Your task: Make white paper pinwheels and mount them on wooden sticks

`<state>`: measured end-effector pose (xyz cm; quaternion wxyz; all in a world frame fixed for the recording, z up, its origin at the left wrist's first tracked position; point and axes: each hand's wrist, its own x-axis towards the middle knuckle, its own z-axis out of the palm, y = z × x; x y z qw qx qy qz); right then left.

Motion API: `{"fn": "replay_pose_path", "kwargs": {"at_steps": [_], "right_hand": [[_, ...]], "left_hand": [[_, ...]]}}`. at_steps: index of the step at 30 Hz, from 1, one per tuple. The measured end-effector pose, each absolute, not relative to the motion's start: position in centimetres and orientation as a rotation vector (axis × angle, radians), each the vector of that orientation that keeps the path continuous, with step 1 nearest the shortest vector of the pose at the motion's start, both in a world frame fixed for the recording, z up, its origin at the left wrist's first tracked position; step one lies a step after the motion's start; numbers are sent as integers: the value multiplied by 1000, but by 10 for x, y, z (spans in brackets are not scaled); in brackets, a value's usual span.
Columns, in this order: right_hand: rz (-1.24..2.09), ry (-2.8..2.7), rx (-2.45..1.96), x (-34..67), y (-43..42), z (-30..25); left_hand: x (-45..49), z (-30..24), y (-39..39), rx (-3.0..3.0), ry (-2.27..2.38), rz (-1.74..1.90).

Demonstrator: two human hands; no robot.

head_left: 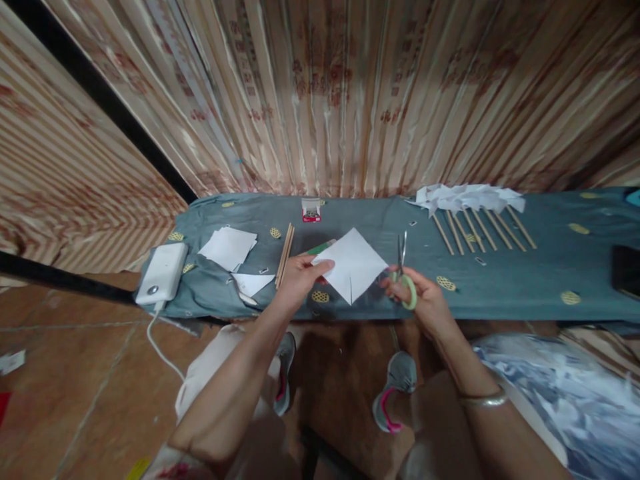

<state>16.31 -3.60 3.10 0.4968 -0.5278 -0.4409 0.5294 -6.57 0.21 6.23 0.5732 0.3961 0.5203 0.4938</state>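
Note:
My left hand (301, 280) pinches the left corner of a square white sheet of paper (356, 257), thumb on top. The sheet is turned like a diamond, and a slit runs up from its lowest corner. In my right hand (423, 293) is a pair of scissors (404, 283) with pale green handles, blades pointing away from me. Its blades stand slightly apart, to the right of the paper. Several thin wooden sticks (285, 253) lie just left of my left hand. A green object (321, 247) is partly hidden behind the paper.
White paper squares (229, 248) and a folded piece (255, 284) lie on the left, near a white power bank (163, 273) with a cable. A small red box (311, 211) stands at the back. Paper pinwheels (470, 199) on sticks lie right. A dark object (626, 270) sits at the far right.

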Motion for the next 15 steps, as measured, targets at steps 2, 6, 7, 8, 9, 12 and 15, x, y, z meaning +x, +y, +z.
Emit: {"fn": "replay_pose_path", "kwargs": {"at_steps": [2,6,7,8,9,12,15], "right_hand": [[1256,-1022,-1268,168,-31,34],[1286,-993,-1224,172,-29,41],[1305,-998,-1221,172,-29,43],[1330,-1008,-1219,171,-30,44],[1356,-1019,-1215,169,-32,45],[1431,-1042,-1185,163,-34,45],[1425,-1008,-1176,158,-33,42]], "left_hand": [[-60,59,-1,955,1221,1074],[-52,52,-5,998,1157,957],[-51,50,-5,1016,1142,936],[-51,49,-5,1033,1129,917],[-50,49,-5,1049,1120,899],[-48,48,-5,1075,1106,862],[-44,49,-6,1037,1083,901]]}}
